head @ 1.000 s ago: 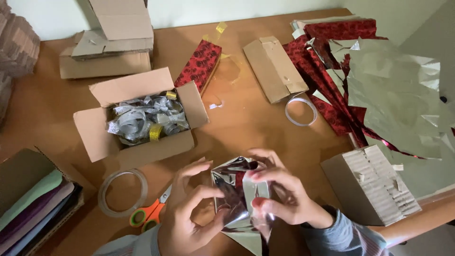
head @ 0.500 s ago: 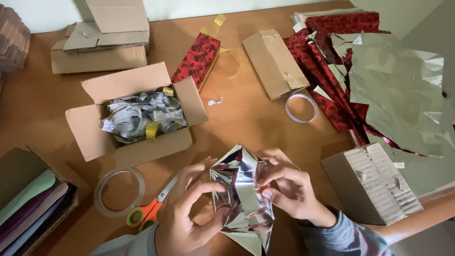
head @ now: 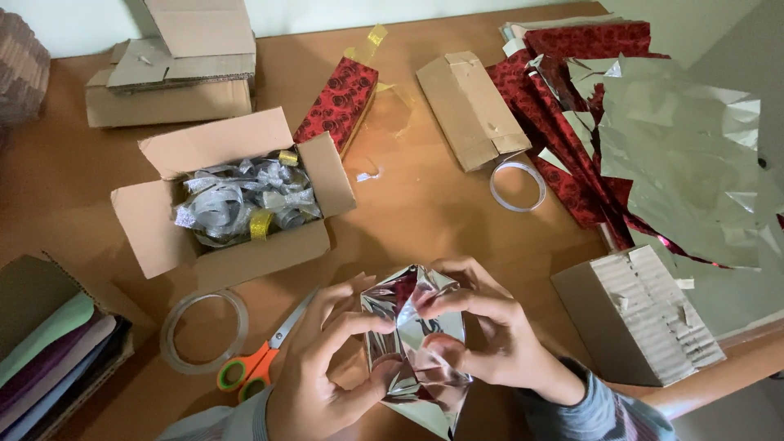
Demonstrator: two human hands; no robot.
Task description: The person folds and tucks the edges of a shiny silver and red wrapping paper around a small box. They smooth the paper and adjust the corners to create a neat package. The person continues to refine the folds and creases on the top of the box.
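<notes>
Counted on the wooden table [head: 425, 212]: two hands, left [head: 322, 371] and right [head: 490, 335]; two clear tape rolls, at eight o'clock [head: 204, 331] and two o'clock [head: 518, 185]; one orange-handled pair of scissors [head: 261, 359]; one open ribbon-filled carton [head: 233, 200]; one red-wrapped box [head: 339, 104].

Open box [head: 229, 204]: behind left hand [head: 314, 380], ribbons [head: 241, 204] in it.
Scissors [head: 261, 355]: just left of that hand.
Tape roll [head: 204, 331]: left of scissors.
</notes>
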